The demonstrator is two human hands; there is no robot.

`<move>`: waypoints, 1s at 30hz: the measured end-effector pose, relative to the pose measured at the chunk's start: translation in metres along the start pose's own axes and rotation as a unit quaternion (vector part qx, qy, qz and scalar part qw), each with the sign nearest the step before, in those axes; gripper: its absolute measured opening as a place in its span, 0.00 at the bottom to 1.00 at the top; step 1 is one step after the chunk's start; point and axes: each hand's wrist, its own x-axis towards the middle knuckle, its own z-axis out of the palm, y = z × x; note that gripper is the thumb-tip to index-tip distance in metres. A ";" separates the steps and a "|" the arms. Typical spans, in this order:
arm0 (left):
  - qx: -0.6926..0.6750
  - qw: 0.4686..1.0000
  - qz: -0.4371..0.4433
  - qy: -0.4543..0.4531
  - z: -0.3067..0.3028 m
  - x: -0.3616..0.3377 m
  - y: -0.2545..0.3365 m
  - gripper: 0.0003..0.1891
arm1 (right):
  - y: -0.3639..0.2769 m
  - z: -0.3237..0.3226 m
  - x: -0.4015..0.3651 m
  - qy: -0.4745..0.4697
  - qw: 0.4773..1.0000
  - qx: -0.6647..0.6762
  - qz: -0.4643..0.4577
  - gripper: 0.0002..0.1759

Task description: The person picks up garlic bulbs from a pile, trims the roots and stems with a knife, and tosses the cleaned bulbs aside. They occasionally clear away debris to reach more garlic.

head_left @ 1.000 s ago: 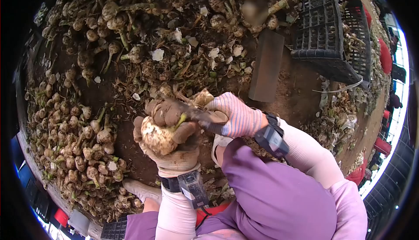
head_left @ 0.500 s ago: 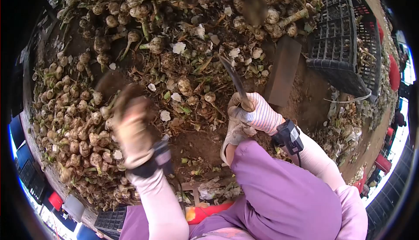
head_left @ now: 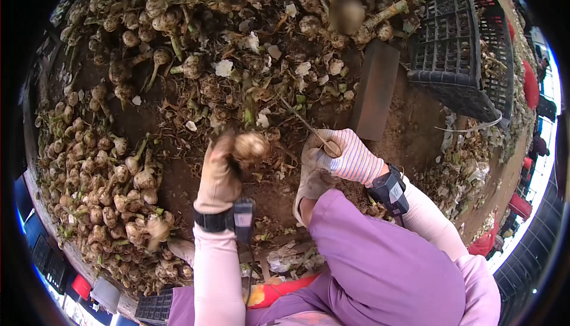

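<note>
My left hand (head_left: 221,169), gloved and blurred, is closed on a garlic bulb (head_left: 252,146) covered in soil. A blurred green stem rises above the bulb. In a striped glove, my right hand (head_left: 347,154) grips a curved knife (head_left: 303,122) by its wooden handle. The knife's thin blade points up and left, apart from the bulb. Below and left of my left hand lies a heap of garlic bulbs (head_left: 98,186). One blurred bulb (head_left: 157,231) is on that heap's right edge. Cut stems and white peelings (head_left: 224,68) litter the ground ahead.
A black plastic crate (head_left: 445,35) stands at the upper right. Beside it lies a brown rectangular block (head_left: 377,91). More stemmed garlic (head_left: 169,17) is piled along the far side. My purple-clad knee (head_left: 380,237) is just below my right hand.
My left hand has moved right from the garlic heap toward the knife, and a bulb now shows in it. My right hand stays nearly in place, with the blade turned lower.
</note>
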 end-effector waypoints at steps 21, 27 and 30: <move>-0.363 0.910 0.142 -0.142 0.048 -0.036 0.019 0.30 | -0.040 0.003 0.012 -0.043 0.997 0.035 -0.056 0.08; -0.522 0.786 0.083 -0.320 0.053 -0.031 0.018 0.24 | -0.009 0.008 0.024 -0.067 0.993 0.035 -0.087 0.09; -0.501 0.779 0.079 -0.369 0.034 -0.022 0.033 0.25 | 0.022 0.008 0.006 -0.043 0.993 -0.003 -0.111 0.09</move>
